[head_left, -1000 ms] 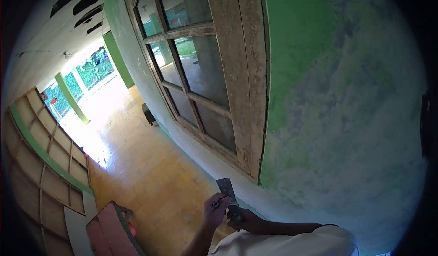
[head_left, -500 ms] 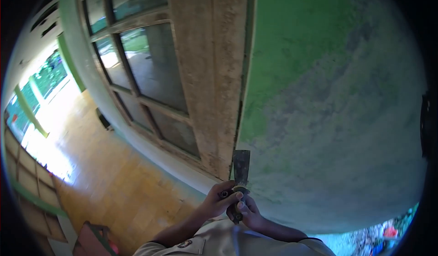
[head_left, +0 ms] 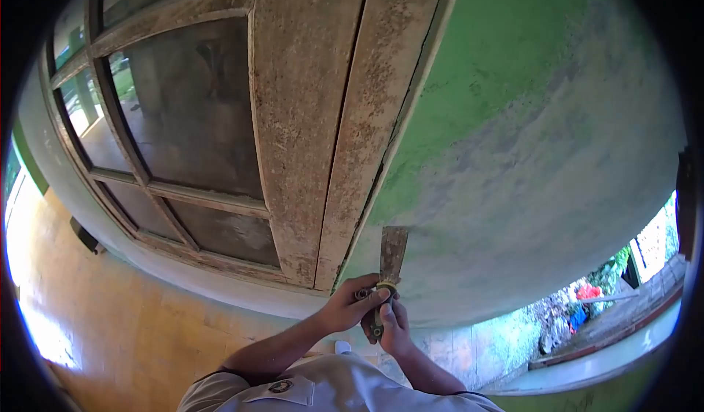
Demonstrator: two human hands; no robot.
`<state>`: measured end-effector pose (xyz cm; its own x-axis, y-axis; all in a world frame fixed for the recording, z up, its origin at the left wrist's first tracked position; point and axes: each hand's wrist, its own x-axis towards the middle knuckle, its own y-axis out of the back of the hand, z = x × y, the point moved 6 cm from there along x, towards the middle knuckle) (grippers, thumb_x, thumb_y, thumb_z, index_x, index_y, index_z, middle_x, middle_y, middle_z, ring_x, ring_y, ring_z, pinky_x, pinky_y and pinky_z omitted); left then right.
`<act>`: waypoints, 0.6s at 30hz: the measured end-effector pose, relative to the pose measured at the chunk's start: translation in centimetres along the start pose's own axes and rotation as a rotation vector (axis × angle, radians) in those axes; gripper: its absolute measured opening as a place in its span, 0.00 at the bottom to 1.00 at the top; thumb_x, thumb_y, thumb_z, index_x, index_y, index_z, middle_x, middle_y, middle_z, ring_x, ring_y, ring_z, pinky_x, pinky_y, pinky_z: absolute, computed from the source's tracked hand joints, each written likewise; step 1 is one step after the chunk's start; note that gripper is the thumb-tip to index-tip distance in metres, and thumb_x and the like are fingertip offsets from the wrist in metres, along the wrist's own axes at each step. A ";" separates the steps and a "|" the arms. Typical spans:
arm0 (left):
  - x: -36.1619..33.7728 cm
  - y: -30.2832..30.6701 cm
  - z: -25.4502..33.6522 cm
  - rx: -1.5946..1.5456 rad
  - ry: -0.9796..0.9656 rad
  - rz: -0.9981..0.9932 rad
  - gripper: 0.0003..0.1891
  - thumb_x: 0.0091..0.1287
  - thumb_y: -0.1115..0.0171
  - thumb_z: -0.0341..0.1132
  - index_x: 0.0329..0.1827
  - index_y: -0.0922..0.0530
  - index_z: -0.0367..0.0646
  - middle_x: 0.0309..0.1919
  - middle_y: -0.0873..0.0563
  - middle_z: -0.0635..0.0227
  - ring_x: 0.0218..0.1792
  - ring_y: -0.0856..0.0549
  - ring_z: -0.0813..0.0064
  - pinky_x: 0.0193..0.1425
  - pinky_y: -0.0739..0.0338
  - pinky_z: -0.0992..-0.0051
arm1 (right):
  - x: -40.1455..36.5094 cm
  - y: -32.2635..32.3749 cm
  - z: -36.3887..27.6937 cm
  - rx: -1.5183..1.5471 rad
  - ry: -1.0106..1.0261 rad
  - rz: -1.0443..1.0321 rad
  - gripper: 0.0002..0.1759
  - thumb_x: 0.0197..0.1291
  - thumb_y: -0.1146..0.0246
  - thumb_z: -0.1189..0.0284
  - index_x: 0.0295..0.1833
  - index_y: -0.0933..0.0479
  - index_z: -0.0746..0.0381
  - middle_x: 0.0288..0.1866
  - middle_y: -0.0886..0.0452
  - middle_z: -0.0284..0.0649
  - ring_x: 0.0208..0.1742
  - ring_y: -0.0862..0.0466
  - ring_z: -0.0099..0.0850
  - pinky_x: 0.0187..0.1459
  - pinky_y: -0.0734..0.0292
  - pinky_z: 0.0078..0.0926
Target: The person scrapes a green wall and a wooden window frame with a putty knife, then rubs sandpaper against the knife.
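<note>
A paint scraper with a flat, stained metal blade points up and away from my body, in front of the wall. My left hand is closed around the upper part of its handle, thumb across it just below the blade. Lower down, my right hand grips the same handle, whose dark end shows between the hands. A small round dark thing shows at my left fingers; I cannot make out what it is. Whether the blade tip touches the wall cannot be seen.
A weathered wooden window frame with glass panes stands to the left of the green, patchily scraped wall. Below lies a tan tiled floor. A dark object sits near the wall's base. A ledge runs at lower right.
The view has turned, bringing the window frame nearer and more of the outdoor area at right into sight. Both hands keep their hold on the scraper, which sits slightly higher in view.
</note>
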<state>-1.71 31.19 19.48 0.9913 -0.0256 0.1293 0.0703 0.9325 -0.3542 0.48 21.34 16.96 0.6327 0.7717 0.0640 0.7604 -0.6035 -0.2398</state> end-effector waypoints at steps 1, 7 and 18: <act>0.1 0.1 0.3 0.042 -0.003 -0.003 0.19 0.72 0.46 0.38 0.59 0.28 0.32 0.42 0.18 0.64 0.40 0.18 0.78 0.41 0.21 0.80 | 0.1 0.1 0.3 0.018 0.019 -0.002 0.27 0.68 0.53 0.48 0.45 0.34 0.64 0.19 0.27 0.40 0.13 0.29 0.25 0.13 0.36 0.19; 0.4 0.6 1.7 0.010 -0.087 0.033 0.13 0.71 0.45 0.39 0.47 0.26 0.36 0.20 0.20 0.70 0.13 0.21 0.83 0.14 0.27 0.84 | 1.1 -0.8 -0.1 0.082 0.040 0.044 0.31 0.66 0.54 0.45 0.43 0.32 0.67 0.17 0.28 0.41 0.12 0.29 0.26 0.12 0.37 0.20; -0.7 2.5 2.3 0.134 -0.113 0.000 0.12 0.71 0.45 0.37 0.45 0.25 0.35 0.21 0.19 0.68 0.14 0.20 0.80 0.14 0.25 0.83 | 1.5 -3.1 2.0 0.247 0.029 0.082 0.28 0.68 0.54 0.46 0.40 0.31 0.64 0.19 0.27 0.41 0.14 0.30 0.26 0.15 0.37 0.21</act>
<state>-2.43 34.38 20.59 0.9719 0.0083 0.2351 0.0469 0.9724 -0.2285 -1.26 24.78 15.91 0.6975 0.7139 0.0616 0.6499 -0.5941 -0.4740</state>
